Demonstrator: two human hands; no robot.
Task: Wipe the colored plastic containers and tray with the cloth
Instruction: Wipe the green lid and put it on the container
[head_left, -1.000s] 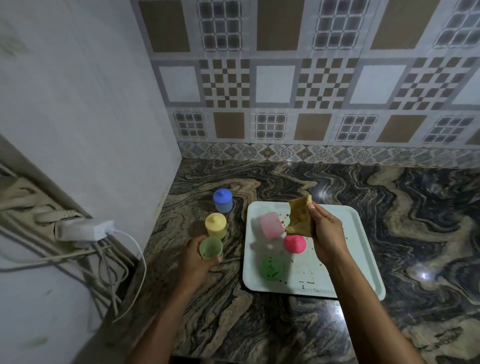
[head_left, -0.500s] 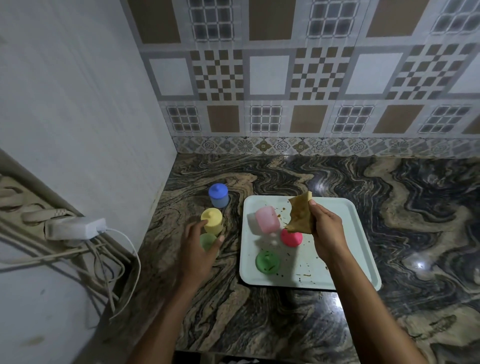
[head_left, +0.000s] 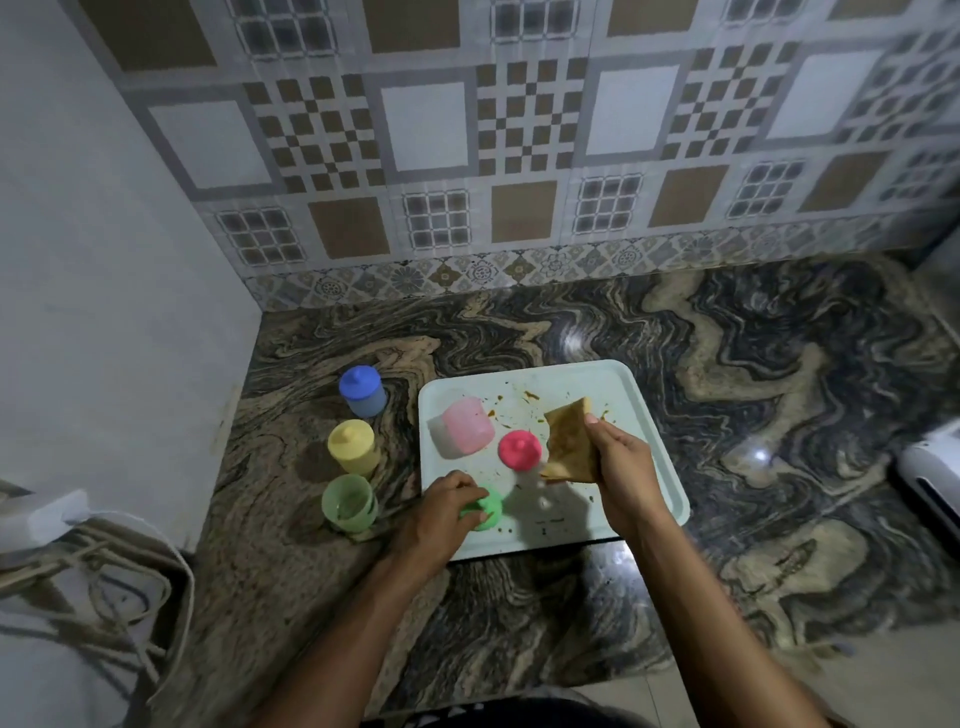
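My left hand (head_left: 441, 512) curls over the green lid (head_left: 488, 512) at the near-left corner of the tray (head_left: 571, 374), fingers gripping its edge. Beside it lie the pink lid (head_left: 519, 449) and the pink container (head_left: 465, 426), which is tipped on its side. My right hand (head_left: 623, 467) pinches the folded brown cloth (head_left: 569, 441) just above the stain-speckled tray. To the left, on the countertop (head_left: 727, 364), the green container (head_left: 349, 503) stands open, with the yellow container (head_left: 352, 447) and blue container (head_left: 362, 389) capped. I judge those three done, and the rest still to wipe.

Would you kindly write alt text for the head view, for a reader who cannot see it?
A person's left hand grips a round green plastic lid on a stained white plastic tray, while the right hand holds a folded tan cloth over it. Three coloured plastic containers stand left of it.
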